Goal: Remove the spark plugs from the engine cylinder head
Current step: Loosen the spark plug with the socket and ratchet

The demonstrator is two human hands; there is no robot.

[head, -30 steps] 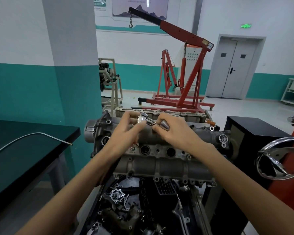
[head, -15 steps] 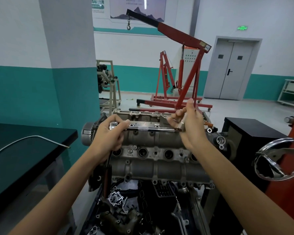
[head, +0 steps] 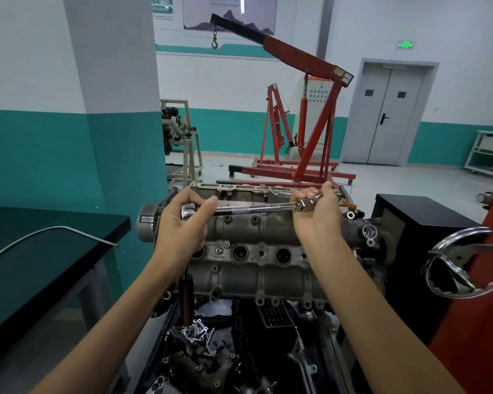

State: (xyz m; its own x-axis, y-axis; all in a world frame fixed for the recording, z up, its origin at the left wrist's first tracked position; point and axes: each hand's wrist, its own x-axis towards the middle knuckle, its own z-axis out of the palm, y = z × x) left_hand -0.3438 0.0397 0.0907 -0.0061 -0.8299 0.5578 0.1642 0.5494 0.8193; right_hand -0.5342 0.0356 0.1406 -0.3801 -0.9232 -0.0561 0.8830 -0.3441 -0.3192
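Observation:
The grey engine cylinder head (head: 256, 274) lies across the middle of the view on a stand, with a row of round spark plug wells (head: 240, 253) facing me. Both hands hold a chrome ratchet wrench (head: 254, 207) level above the head. My left hand (head: 182, 228) grips its round end on the left. My right hand (head: 316, 214) closes around the other end on the right. A dark, slim tool (head: 187, 297) hangs down below my left hand. No spark plug can be made out in the wells.
A black table (head: 40, 251) with a bent metal rod stands at the left. At the right are a black cabinet (head: 416, 223) and a chrome handwheel (head: 467, 263). Loose engine parts lie in the tray (head: 225, 351) below. A red engine crane (head: 305, 123) stands behind.
My hands have lifted from the cylinder head and spread apart, so the wrench now lies level between them. The view has tilted up slightly.

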